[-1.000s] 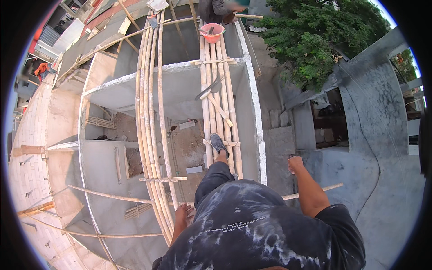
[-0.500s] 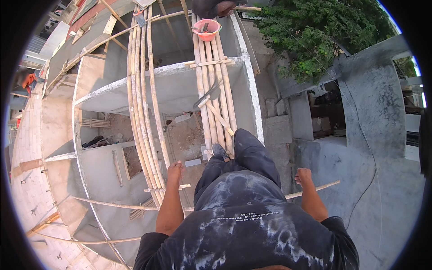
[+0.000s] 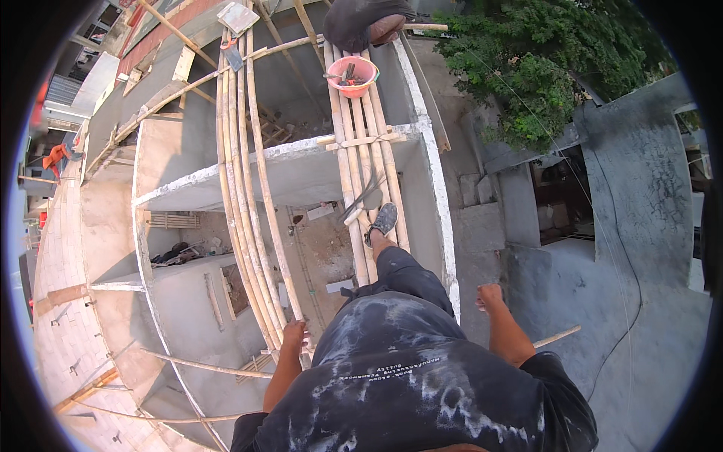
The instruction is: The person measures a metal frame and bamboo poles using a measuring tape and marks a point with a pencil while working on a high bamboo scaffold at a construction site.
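Note:
My left hand hangs in the air at my side, its fingers loosely curled and holding nothing I can see. Nearest to it in the picture are the long bamboo poles on the left. On my other side, my right hand is closed loosely with nothing visible in it. One dark shoe is planted ahead of me on the walkway of lashed bamboo poles. Beside that shoe show a bundle of thin dark strands and the pale end of a wooden piece, partly covered.
A pink bucket holding tools stands farther along the walkway, just before a crouching person. Concrete walls enclose a deep drop below. A trowel-like tool and a pale board lie at far left. A tree stands right.
I have stepped forward along the bamboo; one foot now rests beside the wooden piece. The bucket and crouching person show more fully. My left hand is lower in view, my right hand slightly left.

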The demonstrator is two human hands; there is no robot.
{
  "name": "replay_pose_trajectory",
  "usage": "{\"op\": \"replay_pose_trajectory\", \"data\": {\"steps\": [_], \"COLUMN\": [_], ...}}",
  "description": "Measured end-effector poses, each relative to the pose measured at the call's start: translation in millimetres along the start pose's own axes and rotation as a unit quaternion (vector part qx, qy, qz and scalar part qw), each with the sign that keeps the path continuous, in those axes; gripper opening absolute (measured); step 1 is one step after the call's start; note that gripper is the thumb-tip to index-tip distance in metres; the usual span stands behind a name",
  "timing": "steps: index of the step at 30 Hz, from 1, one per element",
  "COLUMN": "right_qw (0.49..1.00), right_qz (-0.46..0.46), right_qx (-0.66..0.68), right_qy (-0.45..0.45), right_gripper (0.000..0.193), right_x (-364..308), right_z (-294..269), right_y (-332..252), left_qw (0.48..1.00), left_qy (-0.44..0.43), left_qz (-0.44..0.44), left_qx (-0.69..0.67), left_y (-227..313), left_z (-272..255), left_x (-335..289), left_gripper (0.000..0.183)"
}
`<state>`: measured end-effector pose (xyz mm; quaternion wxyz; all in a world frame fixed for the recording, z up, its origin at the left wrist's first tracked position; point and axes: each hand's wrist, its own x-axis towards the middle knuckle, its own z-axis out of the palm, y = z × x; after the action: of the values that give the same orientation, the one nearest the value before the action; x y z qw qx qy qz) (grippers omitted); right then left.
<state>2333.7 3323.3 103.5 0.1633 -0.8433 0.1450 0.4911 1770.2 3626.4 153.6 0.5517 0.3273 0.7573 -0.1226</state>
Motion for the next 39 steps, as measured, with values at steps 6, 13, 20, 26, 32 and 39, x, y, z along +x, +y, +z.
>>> {"op": "replay_pose_trajectory", "data": {"steps": [6, 13, 20, 26, 32, 39], "right_qw": [0.981, 0.985, 0.981, 0.996, 0.987, 0.995], "right_qz": [-0.055, -0.131, -0.141, -0.017, 0.127, -0.048], "right_qx": [0.179, 0.107, 0.133, 0.091, 0.101, -0.071], "right_qy": [-0.050, 0.003, 0.010, 0.021, -0.009, -0.057], "right_gripper": [0.010, 0.018, 0.024, 0.024, 0.023, 0.024], "right_x": [46.5, 20.2, 40.8, 66.8, 78.9, 163.5], "right_z": [-18.4, -51.5, -67.3, -14.6, 41.7, 100.5], "right_y": [-165.1, -351.6, -397.9, -382.1, -417.3, -587.2], "left_qw": [0.997, 0.979, 0.927, 0.873, 0.832, 0.757], "left_qy": [-0.019, 0.019, -0.041, -0.062, -0.090, -0.170], "left_qz": [0.024, 0.184, 0.351, 0.336, 0.295, 0.108], "left_qx": [0.071, -0.090, 0.127, 0.348, 0.462, 0.621], "left_y": [131.2, 362.3, 493.9, 611.1, 715.0, 795.1], "left_z": [-40.9, 0.9, 67.6, 103.4, 175.9, 208.3], "left_x": [-3.5, 8.8, 28.6, 89.9, 185.4, 204.7], "left_gripper": [0.030, 0.037, 0.037, 0.048, 0.075, 0.095]}}
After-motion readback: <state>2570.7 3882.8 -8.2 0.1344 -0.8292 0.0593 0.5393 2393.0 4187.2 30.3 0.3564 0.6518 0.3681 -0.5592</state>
